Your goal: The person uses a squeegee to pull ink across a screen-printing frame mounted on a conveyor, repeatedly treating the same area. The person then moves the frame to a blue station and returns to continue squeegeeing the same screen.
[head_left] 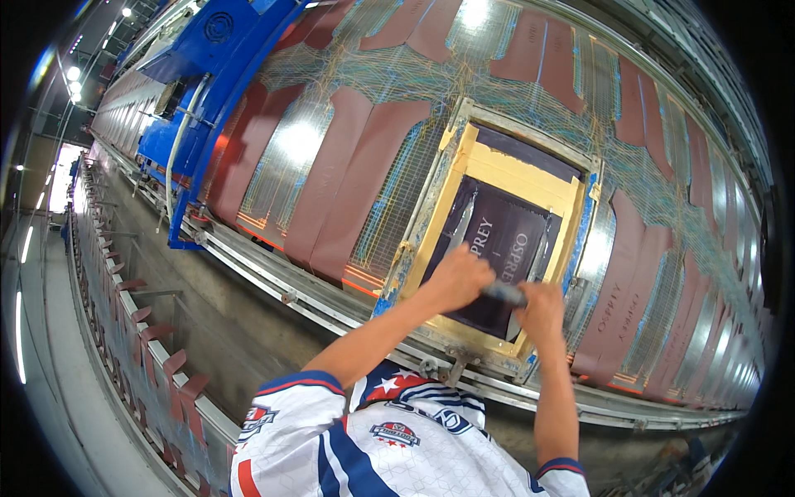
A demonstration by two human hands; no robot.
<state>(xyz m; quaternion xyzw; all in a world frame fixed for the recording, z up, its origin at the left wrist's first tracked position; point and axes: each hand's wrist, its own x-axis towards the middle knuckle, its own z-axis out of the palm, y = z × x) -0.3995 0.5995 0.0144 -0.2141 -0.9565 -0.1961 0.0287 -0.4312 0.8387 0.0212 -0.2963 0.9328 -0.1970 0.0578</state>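
Note:
A screen-printing frame (pixel 590 217) lies on the long table in front of me. Yellow tape (pixel 520 176) borders its dark mesh (pixel 530 217), which shows pale lettering. Both of my hands grip a squeegee (pixel 504 292) over the near part of the mesh. My left hand (pixel 458 276) is wrapped round its left end, and my right hand (pixel 542 313) closes on the right end. Where the blade meets the mesh is hidden by my hands. Streaks of shiny ink (pixel 464 217) run along the mesh's left and right sides.
Maroon cut pieces (pixel 352 178) lie in rows on the table, some at right (pixel 623 286) bearing dark print. A metal rail (pixel 273 291) runs along the near edge. A blue machine (pixel 224 50) straddles the table at left. Maroon strips (pixel 157 333) hang along a lower rail behind left.

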